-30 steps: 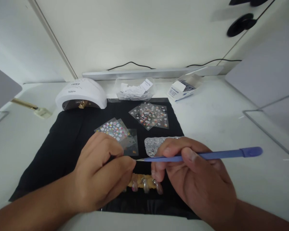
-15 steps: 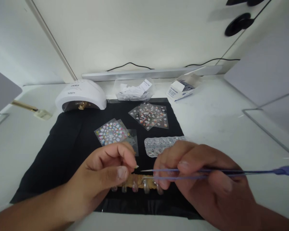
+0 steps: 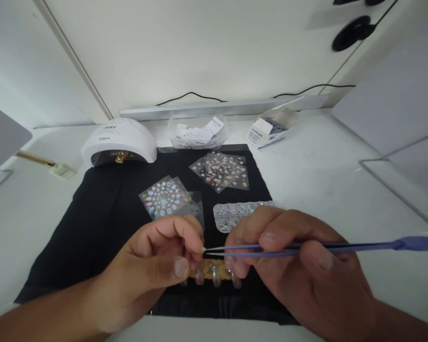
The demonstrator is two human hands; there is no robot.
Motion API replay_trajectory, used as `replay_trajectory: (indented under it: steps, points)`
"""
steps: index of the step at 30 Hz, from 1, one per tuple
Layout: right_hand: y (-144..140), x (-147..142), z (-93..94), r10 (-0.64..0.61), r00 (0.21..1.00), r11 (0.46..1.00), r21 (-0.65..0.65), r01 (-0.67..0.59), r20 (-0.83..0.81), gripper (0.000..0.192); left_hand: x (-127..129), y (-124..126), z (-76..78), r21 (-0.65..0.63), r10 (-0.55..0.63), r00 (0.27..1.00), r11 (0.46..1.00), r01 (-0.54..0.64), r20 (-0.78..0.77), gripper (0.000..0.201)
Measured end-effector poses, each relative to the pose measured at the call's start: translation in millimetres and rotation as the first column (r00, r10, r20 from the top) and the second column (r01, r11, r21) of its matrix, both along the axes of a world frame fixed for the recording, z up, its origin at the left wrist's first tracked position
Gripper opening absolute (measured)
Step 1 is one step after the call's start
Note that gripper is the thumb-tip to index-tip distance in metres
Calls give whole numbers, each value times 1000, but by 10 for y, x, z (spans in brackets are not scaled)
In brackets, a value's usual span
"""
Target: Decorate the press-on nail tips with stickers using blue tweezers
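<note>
- Right, the right hand (image 3: 299, 270) pinches a pair of blue tweezers (image 3: 306, 247) between thumb and fingers, the long handle trailing off to the right, the fine tips aimed left.
- The left hand (image 3: 153, 270) is curled, its fingers closed on a tiny pale sticker (image 3: 202, 250) held at the fingertip, right where the tweezer tips meet it.
- All of this hovers just above a row of false nails (image 3: 214, 274) on a tan holder, sitting on the black mat (image 3: 103, 213) near the front edge of the tabletop (image 3: 324, 171).
- To do this well, I'd judge the tips should close on the sticker's very edge, so the sticky face is free and flat.
- A light squeeze looks wise; too hard and the piece may curl or spring off.
- The left hand should let go only once the tweezers clearly have it, peeling away rather than pulling.
- Resting the right hand's heel on the mat would likely steady those long tips.
- Behind the hands lie sticker sheets (image 3: 166, 197), a second sticker set (image 3: 223, 171) and a clear gem tray (image 3: 235, 213).
- Farther back stand a white nail lamp (image 3: 119, 142), a bag of paper slips (image 3: 198, 134) and an open box (image 3: 271, 129).
</note>
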State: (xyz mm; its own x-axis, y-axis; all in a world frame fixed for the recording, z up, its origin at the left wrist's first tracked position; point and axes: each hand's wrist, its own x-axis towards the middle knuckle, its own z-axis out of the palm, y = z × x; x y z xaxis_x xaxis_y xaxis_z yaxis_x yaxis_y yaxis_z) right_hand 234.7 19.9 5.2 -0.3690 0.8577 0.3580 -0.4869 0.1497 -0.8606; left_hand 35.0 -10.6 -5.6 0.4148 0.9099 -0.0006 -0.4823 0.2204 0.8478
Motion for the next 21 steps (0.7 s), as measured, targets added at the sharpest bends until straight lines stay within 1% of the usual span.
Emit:
replay_trajectory:
  steps: [6,10,17,20,21]
  points:
    - [4,1,8,9,1000,999,-31,-9,9,26,2,0,0,10,-3,1000,1000,3,1,14]
    - [-1,4,6,-12,1000,999,-42,12,8,26,-1,13,3,12,-11,1000,1000,11,-8,16]
    - [-6,0,12,-28,1000,999,-30,29,7,27,-8,-11,20,29,-10,999,1000,11,-45,17]
    - [-7,9,12,-30,1000,997,-69,30,11,26,-1,-44,15,46,16,997,999,-12,-80,19]
    - [-4,13,10,-23,1000,996,-87,24,10,25,-5,-53,15,71,38,993,997,-31,-109,18]
